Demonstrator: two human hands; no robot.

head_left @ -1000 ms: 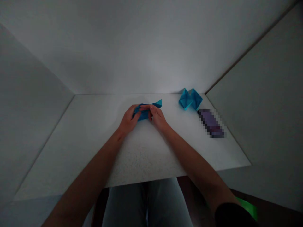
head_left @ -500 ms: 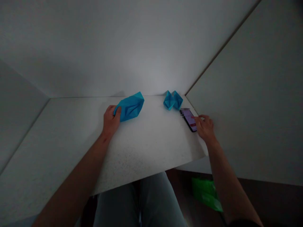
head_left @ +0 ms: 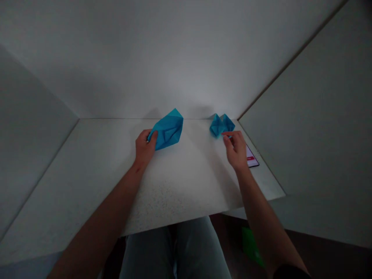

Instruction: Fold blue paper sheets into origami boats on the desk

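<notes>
A creased sheet of blue folded paper is pinched at its left end by my left hand, thumb on top, and is held up over the white table. My right hand hovers over the right part of the table with its fingers apart and nothing between them. Just beyond its fingertips, two smaller blue paper pieces stand side by side against the back wall. Behind my right hand lies a phone with a lit screen, its far part hidden by the hand.
The white table is closed in by a back wall, a left panel and a right panel. Its front edge runs above my legs. A green bag-like thing lies below on the floor at the right.
My right hand has left the phone screen and moved left, toward the smaller paper pieces. My left hand still holds the blue paper. The view has shifted slightly.
</notes>
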